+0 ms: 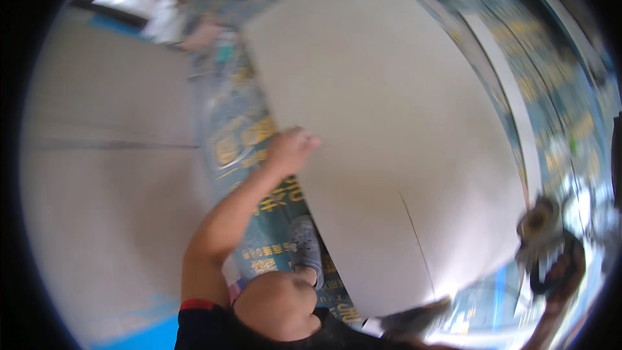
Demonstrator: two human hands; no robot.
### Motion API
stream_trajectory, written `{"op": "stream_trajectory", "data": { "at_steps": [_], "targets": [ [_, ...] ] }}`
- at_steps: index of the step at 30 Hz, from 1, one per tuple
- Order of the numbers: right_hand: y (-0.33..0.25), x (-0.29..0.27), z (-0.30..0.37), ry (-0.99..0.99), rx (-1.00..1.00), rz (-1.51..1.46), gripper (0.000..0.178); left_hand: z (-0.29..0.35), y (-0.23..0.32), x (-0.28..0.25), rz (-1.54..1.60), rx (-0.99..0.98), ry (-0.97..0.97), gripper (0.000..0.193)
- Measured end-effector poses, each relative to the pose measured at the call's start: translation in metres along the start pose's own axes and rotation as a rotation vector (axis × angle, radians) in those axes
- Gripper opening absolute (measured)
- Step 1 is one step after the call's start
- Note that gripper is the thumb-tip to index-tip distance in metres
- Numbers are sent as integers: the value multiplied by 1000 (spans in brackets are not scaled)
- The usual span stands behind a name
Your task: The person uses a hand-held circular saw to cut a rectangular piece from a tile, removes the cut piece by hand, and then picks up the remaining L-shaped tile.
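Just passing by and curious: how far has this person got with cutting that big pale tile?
A thin dark line already runs partway up the large pale tile from its near edge. In hand: the left hand grips the tile's left edge, while the right hand holds a blurred angle grinder off the tile's right corner. Most of the tile is unmarked beyond that line.

Single head view, steeply down, close

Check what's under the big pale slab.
The slab lies on a printed blue-green sheet that shows past its left and right edges. The left hand grips its left edge; a grey shoe stands beside it. Anything beneath its middle is hidden.
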State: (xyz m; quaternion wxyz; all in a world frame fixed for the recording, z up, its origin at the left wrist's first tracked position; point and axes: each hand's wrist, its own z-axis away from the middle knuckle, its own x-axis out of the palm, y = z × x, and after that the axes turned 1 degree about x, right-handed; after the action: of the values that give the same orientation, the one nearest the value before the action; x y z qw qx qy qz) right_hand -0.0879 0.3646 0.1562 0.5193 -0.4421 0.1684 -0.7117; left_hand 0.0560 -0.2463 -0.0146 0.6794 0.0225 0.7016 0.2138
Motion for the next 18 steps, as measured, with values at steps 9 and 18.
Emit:
{"op": "stream_trajectory", "data": {
  "at_steps": [9,18],
  "targets": [
    [12,72,13,234,-91,56,9,-196,3,22,-144,539,202,42],
    [59,101,-23,473,-278,-27,22,-282,14,98,-9,501,247,58]
  ]
}}
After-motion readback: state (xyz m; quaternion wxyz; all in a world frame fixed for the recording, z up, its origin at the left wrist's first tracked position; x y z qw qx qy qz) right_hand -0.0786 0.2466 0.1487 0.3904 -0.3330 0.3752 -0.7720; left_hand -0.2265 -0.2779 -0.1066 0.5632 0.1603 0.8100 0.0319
